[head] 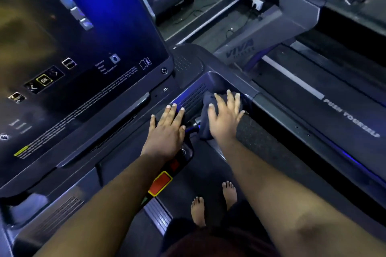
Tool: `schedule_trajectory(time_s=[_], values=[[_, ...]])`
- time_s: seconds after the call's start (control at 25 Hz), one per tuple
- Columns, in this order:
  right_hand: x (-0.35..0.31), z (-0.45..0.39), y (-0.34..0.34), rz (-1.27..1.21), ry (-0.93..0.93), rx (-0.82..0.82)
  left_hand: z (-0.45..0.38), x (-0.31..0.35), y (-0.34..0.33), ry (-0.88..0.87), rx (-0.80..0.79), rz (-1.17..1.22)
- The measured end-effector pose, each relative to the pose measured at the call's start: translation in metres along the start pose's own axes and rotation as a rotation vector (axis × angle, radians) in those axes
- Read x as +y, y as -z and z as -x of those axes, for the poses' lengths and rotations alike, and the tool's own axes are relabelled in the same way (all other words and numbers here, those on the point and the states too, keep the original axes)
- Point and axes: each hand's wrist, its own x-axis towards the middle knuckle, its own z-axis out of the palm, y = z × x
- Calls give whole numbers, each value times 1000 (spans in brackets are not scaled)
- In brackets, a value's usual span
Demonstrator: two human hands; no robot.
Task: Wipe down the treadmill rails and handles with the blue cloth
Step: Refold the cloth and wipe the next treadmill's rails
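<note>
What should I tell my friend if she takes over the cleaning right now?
Left hand: flat and open on the console ledge, holding nothing.
Right hand: spread flat, pressing the blue cloth onto the corner tray beside the screen.
The cloth lies bunched under that palm, next to the foam handle.
Done: cannot tell which parts are already wiped.
Left: probably the foam handle and the side rails; take the cloth from the tray corner and carry on. Mind the red stop button near the left forearm.

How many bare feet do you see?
2: the left foot and right foot stand side by side on the treadmill belt, below the hands.
</note>
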Motion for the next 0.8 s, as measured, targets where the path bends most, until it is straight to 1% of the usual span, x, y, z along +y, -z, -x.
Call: schedule_trajectory(time_s=[0.04,0.08,0.16,0.2,0.24,0.28,0.36,0.4,0.44,0.48,0.56,0.64,0.72,0.76,0.8], values=[[-10,9,-4,-33,-28,-1,0,-2,-2,0,-9,11],[-17,24,-11,-69,18,-12,0,-3,-4,-2,-8,20],[-21,55,-26,-148,193,-35,-1,-3,-5,-22,-5,33],[-17,58,-29,-198,200,-12,-2,-3,-5,-30,-2,39],[-16,53,-30,-270,130,56,-2,-3,-5,-38,3,38],[-18,44,-28,-383,-16,134,-2,-2,-5,-38,9,36],[-30,20,-13,-746,-451,230,-4,-2,-6,-37,18,37],[-35,14,-9,-885,-600,219,-4,-3,-6,-40,21,40],[-38,13,-6,-948,-660,187,-3,-3,-7,-45,26,41],[-40,19,-4,-869,-659,134,-2,-4,-8,-55,33,44],[-42,40,5,-539,-523,-20,0,-6,-7,-68,38,63],[-35,56,21,-290,-300,-129,-1,-6,-5,-72,19,74],[-17,72,40,-104,-11,-131,2,-7,0,-68,-6,87],[-7,77,53,-47,79,-109,4,-8,2,-70,-8,78],[4,81,68,-5,132,-78,5,-8,4,-79,1,45]])
